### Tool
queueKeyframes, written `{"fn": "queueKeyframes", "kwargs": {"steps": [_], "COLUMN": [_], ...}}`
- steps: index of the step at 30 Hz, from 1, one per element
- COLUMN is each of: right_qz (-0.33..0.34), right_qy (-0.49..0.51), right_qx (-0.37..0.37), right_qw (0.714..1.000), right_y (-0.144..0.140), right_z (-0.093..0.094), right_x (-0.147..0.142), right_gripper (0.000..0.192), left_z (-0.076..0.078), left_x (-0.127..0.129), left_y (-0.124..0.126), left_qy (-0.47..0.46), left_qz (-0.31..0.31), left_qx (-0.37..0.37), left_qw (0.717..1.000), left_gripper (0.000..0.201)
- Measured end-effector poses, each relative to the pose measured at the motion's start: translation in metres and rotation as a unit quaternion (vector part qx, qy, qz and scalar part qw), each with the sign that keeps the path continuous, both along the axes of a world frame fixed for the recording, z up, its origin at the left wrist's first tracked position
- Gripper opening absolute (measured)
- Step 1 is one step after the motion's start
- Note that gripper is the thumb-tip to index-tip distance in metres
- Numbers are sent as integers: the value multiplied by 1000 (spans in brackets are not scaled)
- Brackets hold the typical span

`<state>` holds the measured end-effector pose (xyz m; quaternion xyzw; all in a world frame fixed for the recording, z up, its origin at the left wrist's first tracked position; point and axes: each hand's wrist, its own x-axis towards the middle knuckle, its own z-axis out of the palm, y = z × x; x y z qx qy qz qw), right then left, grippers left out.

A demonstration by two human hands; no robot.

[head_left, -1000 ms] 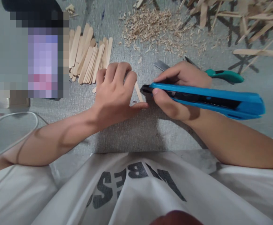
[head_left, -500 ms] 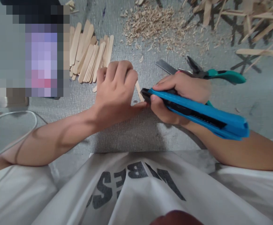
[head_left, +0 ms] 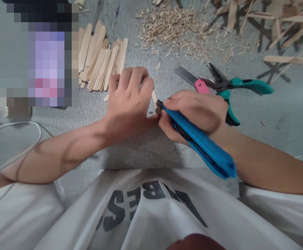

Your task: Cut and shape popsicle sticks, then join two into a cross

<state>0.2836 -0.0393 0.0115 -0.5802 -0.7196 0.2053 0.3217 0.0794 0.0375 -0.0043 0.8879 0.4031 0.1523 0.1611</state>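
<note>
Head view looks down on a grey, finely textured surface (head_left: 151, 152) that runs from the person's lap out to the far edge. A heap of pale wood shavings (head_left: 174, 27) lies at the far middle, and a scatter of loose craft sticks (head_left: 271, 24) throws dark shadows at the far right. To the far left of the hands sits a stack of craft sticks (head_left: 99, 59), packed side by side and slightly fanned. A blurred-out block covers the far left corner, and a white cable (head_left: 24, 139) curves over the surface at the near left. Teal-handled pliers (head_left: 234, 86) rest just beyond the right hand, beside a pink-handled tool (head_left: 193, 80) with a flat metal blade.

Dark block letters run across the white shirt (head_left: 151, 215) at the near edge; seen upside down, they read partly as "BES", and the rest cannot be made out.

The left hand (head_left: 130, 104) rests knuckles up, fingers curled, its grip pressing a single craft stick (head_left: 154, 99) down onto the surface, with the thumb stretched right along the near end. That stick lies at the centre of the scene, between the two hands. The right hand (head_left: 193, 113) has its grip closed around a blue utility knife (head_left: 200, 140), forefinger laid along the top; the knife's dark tip meets the stick beside the left thumb, while its body angles near and right over the wrist. Both forearms reach in from the near corners.
</note>
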Motion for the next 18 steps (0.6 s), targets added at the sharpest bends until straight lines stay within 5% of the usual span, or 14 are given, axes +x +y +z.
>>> {"fn": "queueKeyframes", "kwargs": {"steps": [8,11,14,18], "right_qz": [19,-44,-82,-92], "right_qy": [-29,0,11,22], "right_qx": [188,218,203,144], "right_qw": [982,975,976,985], "right_y": [11,9,2,-7], "right_z": [-14,-14,-8,-3], "right_x": [2,5,11,18], "right_gripper": [13,11,9,19], "left_z": [2,0,-4,-8], "left_x": [-4,-9,-13,-13], "left_y": [-1,2,5,2], "left_qy": [-9,-89,-236,-346], "left_qz": [-1,3,-23,-23], "left_qx": [-9,21,54,-143], "left_qw": [1000,996,970,927], "left_gripper": [49,62,52,45]}}
